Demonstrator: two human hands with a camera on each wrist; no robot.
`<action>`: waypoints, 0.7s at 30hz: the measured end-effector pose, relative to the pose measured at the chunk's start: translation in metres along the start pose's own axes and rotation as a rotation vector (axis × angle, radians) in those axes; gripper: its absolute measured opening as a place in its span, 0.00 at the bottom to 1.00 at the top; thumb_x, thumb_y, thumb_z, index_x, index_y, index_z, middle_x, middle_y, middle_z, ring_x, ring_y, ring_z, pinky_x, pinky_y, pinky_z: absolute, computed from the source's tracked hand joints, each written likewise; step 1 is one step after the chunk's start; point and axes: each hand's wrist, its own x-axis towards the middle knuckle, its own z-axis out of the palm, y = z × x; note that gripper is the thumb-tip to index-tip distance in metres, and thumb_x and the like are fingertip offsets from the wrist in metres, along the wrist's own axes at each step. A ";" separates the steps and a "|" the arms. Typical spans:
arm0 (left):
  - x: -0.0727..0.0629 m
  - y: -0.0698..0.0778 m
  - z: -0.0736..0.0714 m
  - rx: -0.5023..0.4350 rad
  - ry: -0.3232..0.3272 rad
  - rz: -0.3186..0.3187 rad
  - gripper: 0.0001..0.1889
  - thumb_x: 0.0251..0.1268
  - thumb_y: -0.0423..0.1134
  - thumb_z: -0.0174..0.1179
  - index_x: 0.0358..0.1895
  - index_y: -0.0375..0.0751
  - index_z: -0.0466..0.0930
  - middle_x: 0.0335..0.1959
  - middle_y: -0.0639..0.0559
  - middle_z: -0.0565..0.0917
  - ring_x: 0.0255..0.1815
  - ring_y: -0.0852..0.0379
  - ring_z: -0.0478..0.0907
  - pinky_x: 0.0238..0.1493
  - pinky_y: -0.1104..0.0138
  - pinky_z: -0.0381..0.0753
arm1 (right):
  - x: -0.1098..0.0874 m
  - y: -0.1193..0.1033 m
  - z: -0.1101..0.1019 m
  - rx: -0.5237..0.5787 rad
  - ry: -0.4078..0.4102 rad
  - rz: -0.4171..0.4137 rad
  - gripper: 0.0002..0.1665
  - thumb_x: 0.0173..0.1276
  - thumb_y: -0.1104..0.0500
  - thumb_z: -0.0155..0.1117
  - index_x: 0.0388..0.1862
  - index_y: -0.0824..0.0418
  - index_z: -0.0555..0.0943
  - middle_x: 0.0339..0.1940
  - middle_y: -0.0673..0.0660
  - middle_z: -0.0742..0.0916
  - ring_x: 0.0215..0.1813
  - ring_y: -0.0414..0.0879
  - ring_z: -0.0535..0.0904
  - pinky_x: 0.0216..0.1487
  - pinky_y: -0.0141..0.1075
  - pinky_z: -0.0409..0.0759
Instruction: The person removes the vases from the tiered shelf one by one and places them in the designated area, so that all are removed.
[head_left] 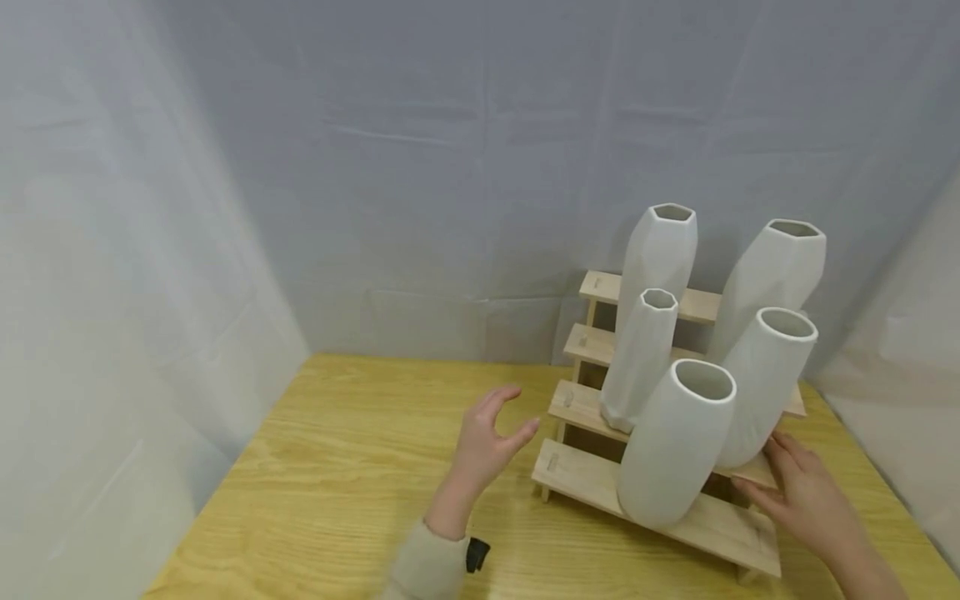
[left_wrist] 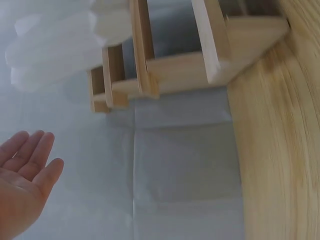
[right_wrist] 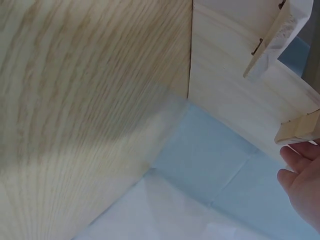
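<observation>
Presently the left hand [head_left: 491,442] hovers spread and empty beside the stepped wooden rack [head_left: 577,477], while the right hand [head_left: 806,492], fingers straight, rests against its far end, seemingly steadying the five white vases [head_left: 671,454] standing on its tiers.

A staged studio set: grey backdrop cloth [head_left: 450,167] behind a wooden table [head_left: 337,467]
</observation>
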 end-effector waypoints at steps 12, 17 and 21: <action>0.014 0.030 0.039 -0.118 -0.090 0.108 0.24 0.51 0.38 0.64 0.51 0.30 0.72 0.49 0.39 0.76 0.51 0.50 0.72 0.53 0.64 0.71 | -0.004 -0.002 0.000 -0.012 -0.055 0.068 0.42 0.53 0.49 0.66 0.54 0.80 0.65 0.52 0.77 0.69 0.51 0.73 0.63 0.61 0.59 0.47; 0.020 0.039 0.052 -0.145 -0.134 0.082 0.23 0.51 0.38 0.63 0.51 0.30 0.72 0.48 0.41 0.76 0.51 0.52 0.72 0.52 0.66 0.70 | -0.005 -0.004 -0.001 -0.046 -0.071 0.066 0.43 0.54 0.49 0.65 0.56 0.79 0.63 0.53 0.77 0.68 0.52 0.73 0.62 0.62 0.58 0.46; 0.021 0.046 0.061 -0.151 -0.169 0.062 0.24 0.51 0.38 0.64 0.51 0.30 0.72 0.48 0.41 0.76 0.51 0.54 0.72 0.52 0.68 0.70 | -0.006 -0.007 0.000 -0.083 -0.086 0.065 0.45 0.54 0.47 0.64 0.59 0.78 0.61 0.54 0.78 0.68 0.53 0.73 0.62 0.63 0.55 0.45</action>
